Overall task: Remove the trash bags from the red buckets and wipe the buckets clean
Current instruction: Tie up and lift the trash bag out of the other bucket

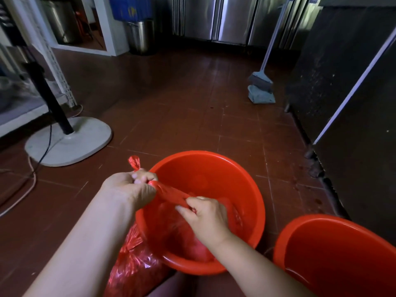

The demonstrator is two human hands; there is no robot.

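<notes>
A red bucket (235, 179) stands on the floor in front of me with a red trash bag (171, 228) still inside it. Over its left rim my left hand (130, 187) grips the bag's twisted neck, and a knotted tip (134, 162) sticks up past the fingers. My right hand (205, 219) pinches the same twisted strip lower down, above the bucket's inside. The strip is stretched taut between both hands. A second red bucket (334, 256) stands at the lower right. A tied, filled red bag (135, 264) lies on the floor at the first bucket's left.
The floor is dark red tile (182, 116). A fan's white base (70, 142) with a black pole and cables stands at left. A mop with a blue cloth (260, 91) leans at the back right. A dark cabinet (353, 93) runs along the right; steel cabinets and a steel bin (141, 37) stand behind.
</notes>
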